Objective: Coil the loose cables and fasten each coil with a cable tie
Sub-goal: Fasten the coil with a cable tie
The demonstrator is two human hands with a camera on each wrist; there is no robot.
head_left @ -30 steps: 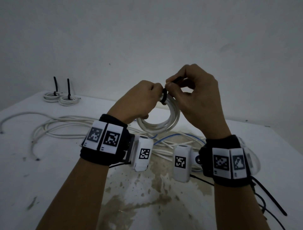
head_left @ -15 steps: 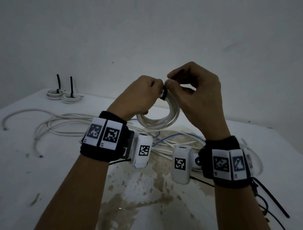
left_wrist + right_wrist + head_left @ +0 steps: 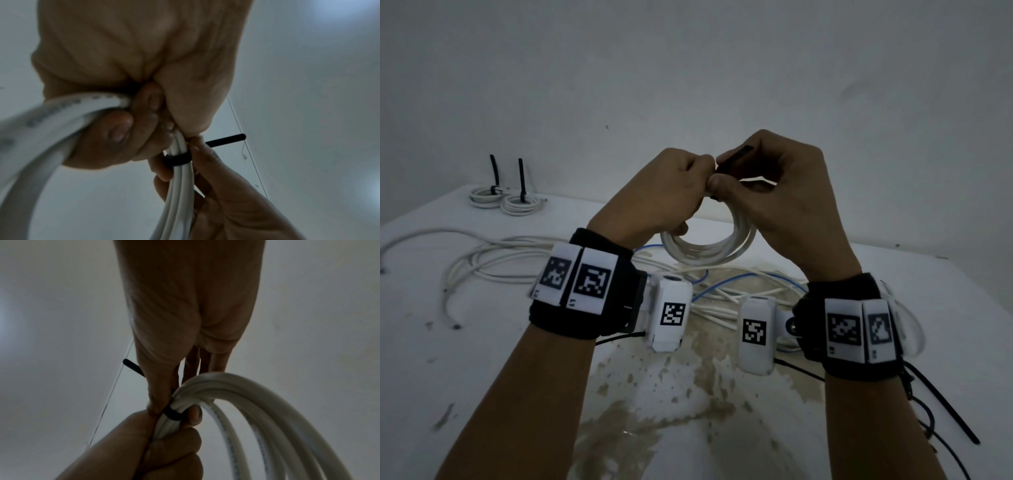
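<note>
Up above the table point(image 3: 465, 359), the left hand point(image 3: 661, 198) has its fingers curled tight round the top of a white cable coil point(image 3: 709, 246), which hangs clear of the surface. Just beside it, the right hand point(image 3: 784, 205) pinches the black cable tie point(image 3: 176, 160) already looped round the bundled strands, its free tail point(image 3: 734, 158) sticking up past the fingertips. Loose white cables point(image 3: 493, 260) and a blue cable point(image 3: 732, 281) sprawl beneath. Two finished coils point(image 3: 506, 202), each tied, rest at the far left corner.
</note>
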